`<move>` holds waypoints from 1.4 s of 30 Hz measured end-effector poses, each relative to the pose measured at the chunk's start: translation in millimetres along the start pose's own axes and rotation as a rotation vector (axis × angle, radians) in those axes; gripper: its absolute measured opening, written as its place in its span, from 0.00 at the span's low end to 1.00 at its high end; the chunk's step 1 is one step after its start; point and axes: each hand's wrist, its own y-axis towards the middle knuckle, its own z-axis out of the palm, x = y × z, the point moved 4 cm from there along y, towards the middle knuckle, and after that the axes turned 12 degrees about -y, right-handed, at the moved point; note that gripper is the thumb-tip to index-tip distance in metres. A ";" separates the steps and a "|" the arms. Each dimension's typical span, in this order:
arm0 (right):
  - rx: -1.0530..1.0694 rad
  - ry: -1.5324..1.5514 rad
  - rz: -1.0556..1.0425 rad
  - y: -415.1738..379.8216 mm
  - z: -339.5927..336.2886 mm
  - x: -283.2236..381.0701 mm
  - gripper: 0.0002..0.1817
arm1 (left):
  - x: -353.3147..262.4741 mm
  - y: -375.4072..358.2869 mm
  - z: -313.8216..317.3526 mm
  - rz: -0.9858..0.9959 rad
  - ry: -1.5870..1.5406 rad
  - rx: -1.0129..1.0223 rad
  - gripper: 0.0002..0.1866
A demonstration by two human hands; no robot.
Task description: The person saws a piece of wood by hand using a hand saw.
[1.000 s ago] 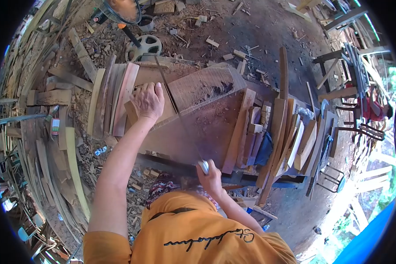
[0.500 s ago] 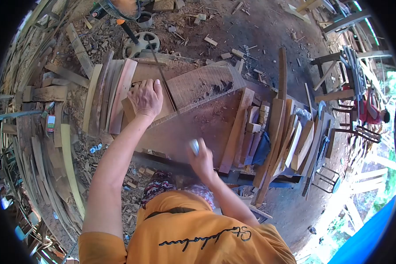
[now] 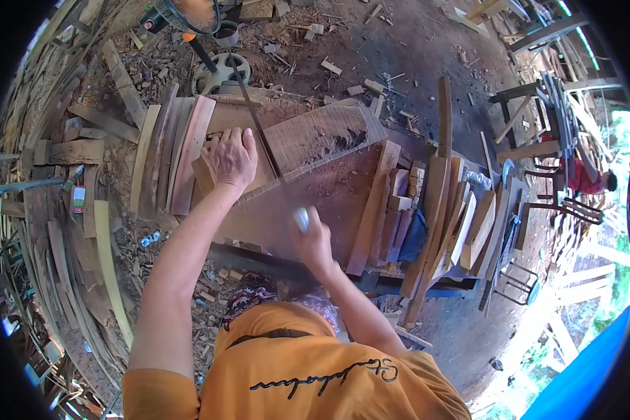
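A brown, rough-grained wooden board lies across the workbench, with a dark, chipped patch toward its far right end. My left hand presses down on the board's left part, its fingers bent over the wood. A long, thin handsaw, seen nearly edge-on, crosses the board just right of that hand. My right hand is closed around the saw's pale handle, near my body and a little blurred. The handle end of the blade is smeared by motion.
Planks stand side by side left of the board. More offcuts and a dark blue cloth crowd the bench's right side. A wheeled machine stands beyond. A phone-like device lies at left. Another person is at far right.
My right hand has shifted slightly up and left in view with the saw handle. My left hand stays on the board.
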 end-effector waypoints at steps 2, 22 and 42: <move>-0.028 0.011 -0.026 11.5 9.6 6.8 0.12 | 2.5 1.1 3.1 0.000 0.012 -0.025 0.19; 0.031 0.016 0.064 -76.1 -42.7 -17.0 0.11 | 4.8 4.0 5.6 -0.049 -0.042 0.031 0.21; 0.124 -0.072 0.298 -191.5 -103.4 -83.9 0.12 | 0.0 -1.3 1.1 -0.025 -0.003 -0.029 0.19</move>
